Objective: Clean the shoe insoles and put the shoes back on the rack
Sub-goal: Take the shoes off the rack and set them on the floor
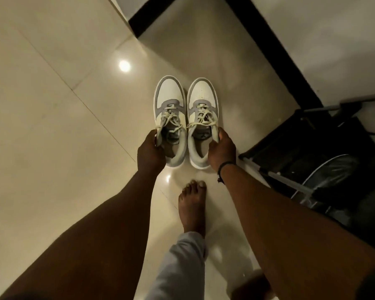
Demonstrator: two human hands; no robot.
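Two white and grey sneakers with cream laces are side by side over the tiled floor, toes pointing away from me. My left hand (150,152) grips the collar of the left sneaker (170,111) at its outer side. My right hand (222,150) grips the collar of the right sneaker (202,109), thumb along its outer edge. Whether the soles touch the floor I cannot tell. Inside each shoe a greyish insole shows dimly. A black shoe rack (316,161) with metal rails stands to the right, close to my right wrist.
Glossy beige floor tiles (52,126) spread to the left and ahead. A wall with a black skirting (266,42) runs diagonally at the upper right. My bare foot (193,204) and a grey trouser leg (180,267) are just behind the shoes.
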